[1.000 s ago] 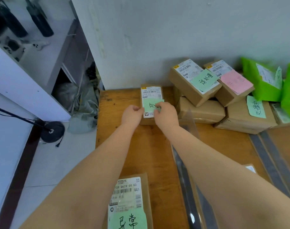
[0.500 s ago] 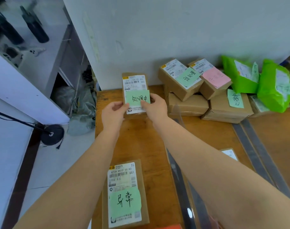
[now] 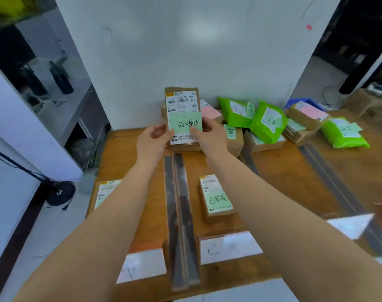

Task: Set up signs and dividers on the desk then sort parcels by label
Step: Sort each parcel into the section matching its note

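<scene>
**Labelled parcel being held up over the counter**

A brown parcel with a green note is being held upright above the far part of the wooden counter. It is being gripped at its lower edges by both hands, the left hand and right hand, fingers curled round it. A dark divider is lying below, between a white sign and another sign. Green bags are being kept at the back.
</scene>
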`<state>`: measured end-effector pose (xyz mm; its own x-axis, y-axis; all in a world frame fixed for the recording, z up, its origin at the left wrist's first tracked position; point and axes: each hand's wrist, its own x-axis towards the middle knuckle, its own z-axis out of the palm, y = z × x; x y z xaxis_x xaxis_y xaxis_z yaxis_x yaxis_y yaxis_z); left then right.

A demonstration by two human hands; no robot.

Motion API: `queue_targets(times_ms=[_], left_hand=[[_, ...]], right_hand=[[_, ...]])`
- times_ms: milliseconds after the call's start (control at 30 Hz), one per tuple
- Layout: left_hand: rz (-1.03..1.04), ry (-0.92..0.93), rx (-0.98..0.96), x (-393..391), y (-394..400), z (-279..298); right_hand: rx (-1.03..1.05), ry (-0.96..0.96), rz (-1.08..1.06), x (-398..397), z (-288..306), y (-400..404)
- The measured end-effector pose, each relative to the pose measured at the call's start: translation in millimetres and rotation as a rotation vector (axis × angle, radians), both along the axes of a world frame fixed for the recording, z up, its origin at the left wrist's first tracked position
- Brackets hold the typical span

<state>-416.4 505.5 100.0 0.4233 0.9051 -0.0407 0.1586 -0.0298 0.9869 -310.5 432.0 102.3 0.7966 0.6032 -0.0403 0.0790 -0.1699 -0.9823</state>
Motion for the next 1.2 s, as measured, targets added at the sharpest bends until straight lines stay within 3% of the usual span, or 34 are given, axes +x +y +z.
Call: queue_targets(times_ms=[300, 567, 900, 1067, 1200], left_hand=[[-0.162, -0.05, -0.071, 58.3, -185.2, 2.1], [-0.288, 0.033, -0.142, 136.4, -274.0, -15.8], [-0.326, 0.179, -0.296, 228.7, -283.1, -51.2], [-0.295, 0.337, -0.379, 261.0, -268.1, -82.0], [-0.261, 0.46, -0.327, 275.9, -262.2, -104.8]], right_hand=[[0.008, -0.05, -0.085, 54.5, 5.6, -206.5], [-0.045, 0.02, -0.193, 123.4, -10.7, -311.5], [-0.218, 0.032, -0.173, 219.1, -43.7, -326.6], [-0.439, 0.057, -0.054, 259.4, -70.7, -307.7], [-0.553, 0.087, 0.048, 275.9, -91.5, -291.9]])
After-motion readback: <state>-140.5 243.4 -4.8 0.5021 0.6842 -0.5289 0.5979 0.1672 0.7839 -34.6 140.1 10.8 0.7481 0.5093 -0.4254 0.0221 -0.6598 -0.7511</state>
